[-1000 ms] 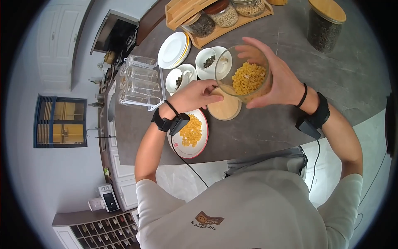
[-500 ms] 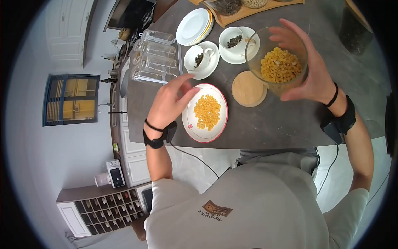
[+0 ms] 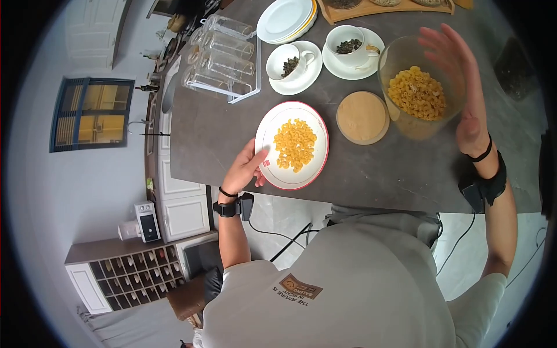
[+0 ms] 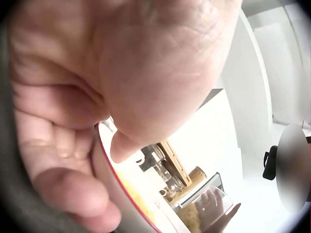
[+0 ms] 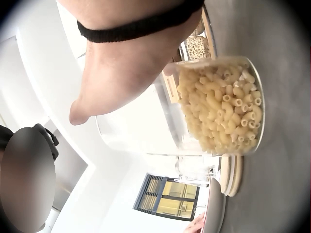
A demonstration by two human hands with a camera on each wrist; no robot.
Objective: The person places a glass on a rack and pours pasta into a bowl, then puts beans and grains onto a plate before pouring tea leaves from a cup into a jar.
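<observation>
My left hand (image 3: 242, 173) grips the rim of a white plate (image 3: 268, 129) with a red edge, thumb over the rim and fingers beneath. Elbow macaroni (image 3: 295, 145) lies spread on the plate. My right hand (image 3: 473, 95) is at the far side of a clear glass jar (image 3: 415, 130), its fingers straight along the glass. The jar stands upright on the counter without its lid, partly filled with macaroni (image 5: 221, 107). Between plate and jar lies a round wooden lid (image 3: 362, 118).
Two white cups with dark dried leaves (image 3: 288, 65) (image 3: 348, 46) sit on saucers behind the plate. A rack of drinking glasses (image 3: 229, 58) stands left, stacked plates (image 3: 284, 20) beyond. A wooden jar stand (image 3: 371, 10) and dark-filled jar (image 3: 513, 72) are farther back.
My left hand has let go of the wooden lid, now on the counter, and taken hold of the plate's rim. The right hand has lowered the macaroni jar to the counter and loosened its fingers.
</observation>
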